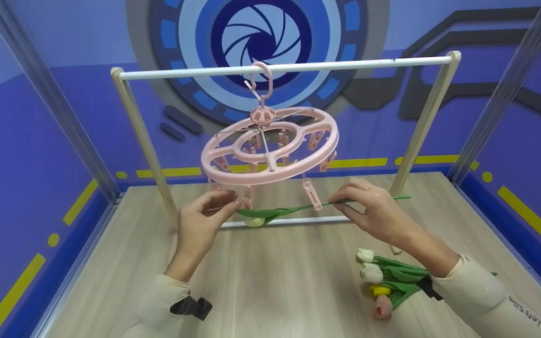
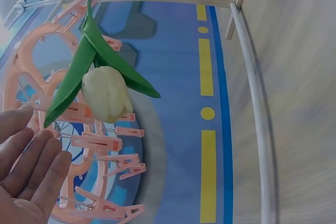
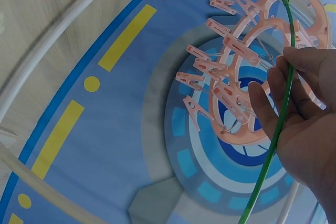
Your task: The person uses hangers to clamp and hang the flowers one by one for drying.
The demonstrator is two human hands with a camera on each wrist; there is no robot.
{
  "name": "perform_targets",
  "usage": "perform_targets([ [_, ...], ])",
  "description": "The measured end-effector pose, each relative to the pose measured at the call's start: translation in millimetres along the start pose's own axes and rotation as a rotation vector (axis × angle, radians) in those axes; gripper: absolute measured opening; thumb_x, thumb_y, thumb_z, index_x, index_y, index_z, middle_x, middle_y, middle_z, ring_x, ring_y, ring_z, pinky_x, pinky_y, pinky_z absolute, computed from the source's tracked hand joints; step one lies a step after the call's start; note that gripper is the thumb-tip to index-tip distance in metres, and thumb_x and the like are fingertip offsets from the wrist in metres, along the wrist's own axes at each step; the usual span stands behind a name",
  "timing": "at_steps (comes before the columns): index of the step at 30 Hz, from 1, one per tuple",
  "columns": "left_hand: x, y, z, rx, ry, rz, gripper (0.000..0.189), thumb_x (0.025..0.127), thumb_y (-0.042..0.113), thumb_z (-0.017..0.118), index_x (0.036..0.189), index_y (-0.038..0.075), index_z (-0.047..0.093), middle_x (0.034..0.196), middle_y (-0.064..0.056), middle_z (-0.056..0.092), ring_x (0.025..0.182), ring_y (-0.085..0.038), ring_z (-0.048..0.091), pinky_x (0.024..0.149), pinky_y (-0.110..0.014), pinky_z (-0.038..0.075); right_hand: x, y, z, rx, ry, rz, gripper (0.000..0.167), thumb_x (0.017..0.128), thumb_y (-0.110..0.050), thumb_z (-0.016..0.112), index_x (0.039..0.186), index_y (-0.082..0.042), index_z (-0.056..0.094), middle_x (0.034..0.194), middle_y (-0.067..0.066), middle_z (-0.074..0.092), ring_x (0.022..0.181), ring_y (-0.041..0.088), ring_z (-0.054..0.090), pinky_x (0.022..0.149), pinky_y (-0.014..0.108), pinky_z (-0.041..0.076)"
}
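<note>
A white artificial tulip (image 1: 253, 221) with green leaves lies sideways in the air below a pink round clip hanger (image 1: 270, 177). My right hand (image 1: 369, 206) pinches its green stem (image 3: 286, 95) between thumb and index finger. Past this grip the stem's free end sticks out to the right. One pink clip (image 1: 312, 193) of the hanger dangles beside the right fingertips, its lower end overlapping the stem in the head view. At the bloom end is my left hand (image 1: 204, 220), its fingers extended next to a leaf tip (image 2: 52, 115) and gripping nothing.
The hanger hooks over a white rail (image 1: 369, 64) on a wooden-legged stand. More pink clips (image 3: 240, 50) hang from its rings. On the table (image 1: 270, 291), several tulips (image 1: 371, 272), white, yellow and pink, lie under my right forearm. Blue patterned panels surround the table.
</note>
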State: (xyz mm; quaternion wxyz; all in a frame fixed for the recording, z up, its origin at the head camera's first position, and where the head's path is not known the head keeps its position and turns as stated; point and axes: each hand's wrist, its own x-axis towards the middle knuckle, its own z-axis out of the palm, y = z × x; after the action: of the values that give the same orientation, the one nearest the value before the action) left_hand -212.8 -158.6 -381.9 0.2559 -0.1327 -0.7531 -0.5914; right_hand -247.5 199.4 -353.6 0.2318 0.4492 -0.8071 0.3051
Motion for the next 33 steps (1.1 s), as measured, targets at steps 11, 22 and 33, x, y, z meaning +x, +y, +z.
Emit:
perform_targets([
  [11,2.9,-1.2,9.8,-0.067,-0.053,-0.007,0.020,0.090,0.009,0.087,0.108,0.004,0.081,0.106,-0.005,0.080,0.101,-0.022,0.077,0.089,-0.035,0.062,0.2,-3,2,0.001,-0.023,0.056,0.030,0.088,0.011,0.081,0.109,-0.009,0.078,0.105,-0.004,0.070,0.098,0.015,0.070,0.084,0.028,0.061],
  [22,1.9,-1.4,4.7,-0.116,-0.035,0.019,0.013,0.091,0.002,0.084,0.102,-0.001,0.078,0.110,-0.010,0.078,0.102,-0.025,0.076,0.091,-0.033,0.061,0.6,-1,1,0.017,-0.011,0.029,0.031,0.087,0.013,0.081,0.110,-0.008,0.078,0.105,-0.002,0.070,0.097,0.016,0.070,0.084,0.027,0.061],
  [33,-1.6,8.7,-1.4,-0.163,0.025,-0.032,0.046,0.087,-0.004,0.085,0.128,-0.007,0.065,0.111,-0.018,0.075,0.101,-0.023,0.074,0.090,-0.031,0.061,-0.7,2,-1,0.003,0.020,-0.001,0.033,0.087,0.015,0.080,0.111,-0.007,0.077,0.108,-0.001,0.072,0.099,0.017,0.069,0.087,0.020,0.058],
])
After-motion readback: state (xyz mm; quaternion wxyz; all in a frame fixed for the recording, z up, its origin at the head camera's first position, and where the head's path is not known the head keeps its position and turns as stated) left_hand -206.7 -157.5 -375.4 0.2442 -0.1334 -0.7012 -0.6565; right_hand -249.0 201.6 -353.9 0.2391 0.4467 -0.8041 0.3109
